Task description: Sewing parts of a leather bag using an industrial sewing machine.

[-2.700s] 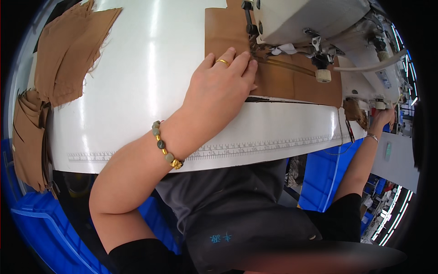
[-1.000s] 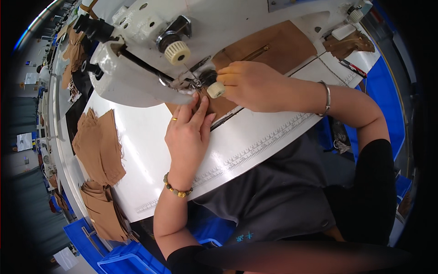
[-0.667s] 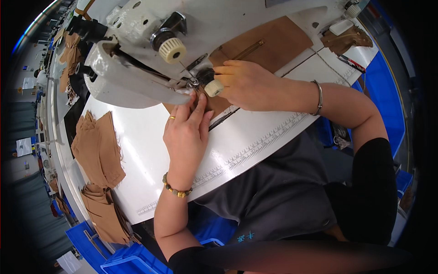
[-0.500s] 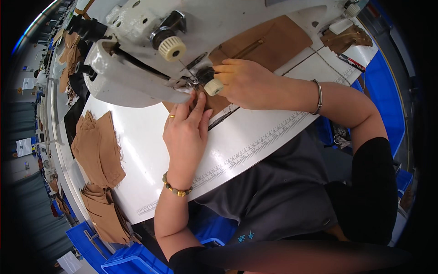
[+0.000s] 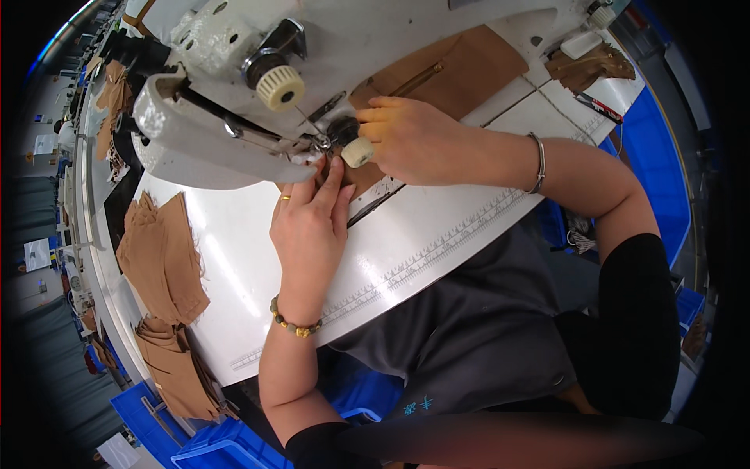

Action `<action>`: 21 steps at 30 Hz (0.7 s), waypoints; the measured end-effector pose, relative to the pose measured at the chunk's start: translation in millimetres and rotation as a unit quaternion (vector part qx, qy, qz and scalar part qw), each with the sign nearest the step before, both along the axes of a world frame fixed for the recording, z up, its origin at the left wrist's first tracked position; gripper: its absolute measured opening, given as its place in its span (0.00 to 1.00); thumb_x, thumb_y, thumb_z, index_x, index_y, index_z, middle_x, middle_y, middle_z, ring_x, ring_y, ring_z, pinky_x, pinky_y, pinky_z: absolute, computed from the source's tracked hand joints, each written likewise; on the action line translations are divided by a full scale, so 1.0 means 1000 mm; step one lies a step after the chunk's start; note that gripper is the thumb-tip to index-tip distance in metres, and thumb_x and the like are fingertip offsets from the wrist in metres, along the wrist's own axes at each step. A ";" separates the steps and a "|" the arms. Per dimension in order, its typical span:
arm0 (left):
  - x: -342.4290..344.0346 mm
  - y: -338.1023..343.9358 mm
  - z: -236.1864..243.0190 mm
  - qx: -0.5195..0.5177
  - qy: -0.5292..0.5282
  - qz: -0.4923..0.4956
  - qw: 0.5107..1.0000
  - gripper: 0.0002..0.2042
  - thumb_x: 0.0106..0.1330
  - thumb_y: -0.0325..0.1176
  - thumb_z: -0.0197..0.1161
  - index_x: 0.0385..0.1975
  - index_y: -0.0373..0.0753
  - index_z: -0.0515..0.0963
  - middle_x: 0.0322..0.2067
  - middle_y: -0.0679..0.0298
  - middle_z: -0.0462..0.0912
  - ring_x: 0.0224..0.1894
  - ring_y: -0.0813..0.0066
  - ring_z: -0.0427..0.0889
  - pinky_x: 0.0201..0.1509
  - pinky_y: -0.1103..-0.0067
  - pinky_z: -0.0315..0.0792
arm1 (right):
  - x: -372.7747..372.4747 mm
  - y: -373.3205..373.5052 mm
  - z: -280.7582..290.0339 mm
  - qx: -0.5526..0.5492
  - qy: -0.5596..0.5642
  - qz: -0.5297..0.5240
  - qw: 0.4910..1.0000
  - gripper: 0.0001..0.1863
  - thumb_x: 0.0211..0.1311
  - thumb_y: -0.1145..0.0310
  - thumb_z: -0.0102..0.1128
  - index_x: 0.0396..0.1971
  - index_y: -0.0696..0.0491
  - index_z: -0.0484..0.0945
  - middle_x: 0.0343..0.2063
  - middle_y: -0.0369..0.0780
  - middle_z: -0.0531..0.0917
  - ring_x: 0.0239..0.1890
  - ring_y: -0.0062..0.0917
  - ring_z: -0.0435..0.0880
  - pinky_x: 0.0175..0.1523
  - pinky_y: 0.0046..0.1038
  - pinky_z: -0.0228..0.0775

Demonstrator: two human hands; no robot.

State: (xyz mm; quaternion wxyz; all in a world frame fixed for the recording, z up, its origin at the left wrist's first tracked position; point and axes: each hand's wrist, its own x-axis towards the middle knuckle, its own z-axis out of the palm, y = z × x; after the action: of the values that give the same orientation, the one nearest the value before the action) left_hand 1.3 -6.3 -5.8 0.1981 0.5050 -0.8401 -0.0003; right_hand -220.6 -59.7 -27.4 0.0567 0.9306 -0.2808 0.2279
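Note:
A white sewing machine head [image 5: 211, 148] with cream knobs hangs over a brown fabric piece [image 5: 361, 172], which lies around the needle area. My left hand [image 5: 311, 227] is laid on this fabric just in front of the needle, its fingers stretched out and the fingertips close to the presser foot. To the right of the needle, my right hand [image 5: 410, 141] rests over the brown material with its fingers extended leftward. A dark and cream knob hides some of those fingertips. Behind it lies a larger brown piece [image 5: 476, 70] with a zipper.
Stacks of brown cut pieces [image 5: 160, 258] lie at the left of the white table [image 5: 242, 289]. A ruler strip [image 5: 422, 254] runs along its front edge. A red and black pen [image 5: 600, 107] and a dark brown item [image 5: 590, 69] sit far right. Blue bins [image 5: 234, 445] stand below.
The whole view has shifted slightly. The brown fabric's near right edge has drawn a little toward the needle, baring more of the machine plate. Both hands keep nearly the same pose.

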 end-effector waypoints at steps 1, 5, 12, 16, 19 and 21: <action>0.000 0.000 0.000 -0.001 0.002 -0.001 1.000 0.16 0.64 0.35 0.70 0.52 0.42 0.86 0.46 0.65 0.86 0.44 0.67 0.83 0.45 0.74 0.77 | 0.000 0.000 0.000 0.002 0.004 -0.002 1.000 0.16 0.59 0.70 0.60 0.46 0.54 0.86 0.51 0.39 0.86 0.54 0.28 0.83 0.64 0.36 0.71; 0.000 0.001 0.000 0.005 -0.002 0.003 1.000 0.16 0.64 0.35 0.70 0.52 0.42 0.86 0.46 0.65 0.86 0.44 0.66 0.83 0.46 0.74 0.77 | 0.000 0.000 0.000 -0.009 -0.006 0.003 1.000 0.16 0.59 0.69 0.60 0.46 0.54 0.86 0.51 0.39 0.86 0.53 0.28 0.83 0.63 0.36 0.71; 0.001 -0.002 -0.001 -0.015 -0.012 -0.001 1.000 0.15 0.65 0.36 0.69 0.51 0.43 0.87 0.45 0.65 0.86 0.44 0.66 0.84 0.45 0.74 0.78 | 0.000 -0.002 0.000 0.001 -0.004 0.013 1.000 0.17 0.57 0.70 0.61 0.46 0.55 0.86 0.51 0.41 0.86 0.53 0.28 0.83 0.63 0.37 0.71; 0.001 -0.002 0.000 -0.010 -0.017 0.004 1.000 0.15 0.65 0.36 0.69 0.50 0.43 0.87 0.45 0.65 0.86 0.43 0.66 0.84 0.45 0.73 0.78 | 0.000 -0.003 -0.001 -0.010 -0.001 0.015 1.000 0.17 0.55 0.70 0.62 0.45 0.56 0.86 0.51 0.41 0.86 0.52 0.29 0.83 0.63 0.37 0.71; 0.001 -0.003 0.000 -0.024 -0.013 -0.004 1.000 0.14 0.65 0.37 0.69 0.50 0.44 0.87 0.44 0.65 0.86 0.42 0.66 0.84 0.45 0.73 0.78 | 0.000 -0.004 0.000 -0.004 -0.004 0.017 1.000 0.17 0.55 0.70 0.62 0.45 0.56 0.86 0.50 0.41 0.86 0.52 0.29 0.84 0.61 0.36 0.72; 0.001 -0.003 0.000 -0.025 -0.016 -0.004 1.000 0.14 0.66 0.37 0.69 0.50 0.43 0.87 0.44 0.65 0.86 0.42 0.66 0.84 0.45 0.73 0.78 | 0.000 -0.004 0.001 -0.005 -0.010 0.021 1.000 0.17 0.54 0.70 0.62 0.45 0.56 0.86 0.50 0.42 0.86 0.51 0.28 0.84 0.60 0.34 0.72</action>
State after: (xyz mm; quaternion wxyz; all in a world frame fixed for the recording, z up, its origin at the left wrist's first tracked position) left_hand 2.4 -9.2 -5.5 0.1973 0.4965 -0.8449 0.0279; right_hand -220.1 -63.7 -26.7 0.0539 0.9336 -0.2610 0.2393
